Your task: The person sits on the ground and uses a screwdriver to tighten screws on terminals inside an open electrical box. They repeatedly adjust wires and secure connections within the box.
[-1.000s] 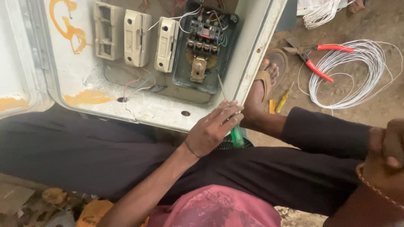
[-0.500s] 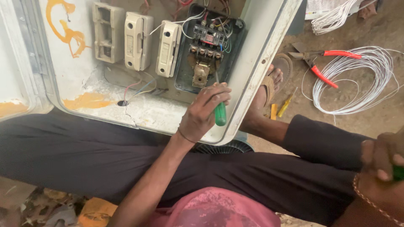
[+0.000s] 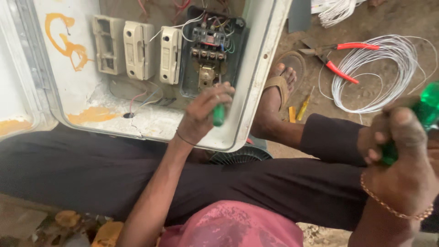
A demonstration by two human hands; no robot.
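2 hands were at work over an open white electrical box (image 3: 256,68) that rested on your lap, its door (image 3: 18,91) swung out to the left. Inside the box, 3 cream fuse holders (image 3: 135,50) sat in a row, and just right of them stood a black contactor (image 3: 211,48) with coloured wires running into its top. Orange paint marked the back panel and the lower edge.

Off to the right, on the dirt floor, lay a coil of white wire (image 3: 379,73), with red-handled pliers (image 3: 340,57) touching its left side. A small yellow tool (image 3: 303,109) lay near your sandalled foot (image 3: 279,91).

Your left hand (image 3: 201,116) was closed around a green-handled screwdriver (image 3: 219,114), its shaft pointing up at the lower part of the contactor. Your right hand (image 3: 402,155), close to the camera and well apart from the left, was clamped on a second green handle (image 3: 427,107); what kind of tool that was could not be told.
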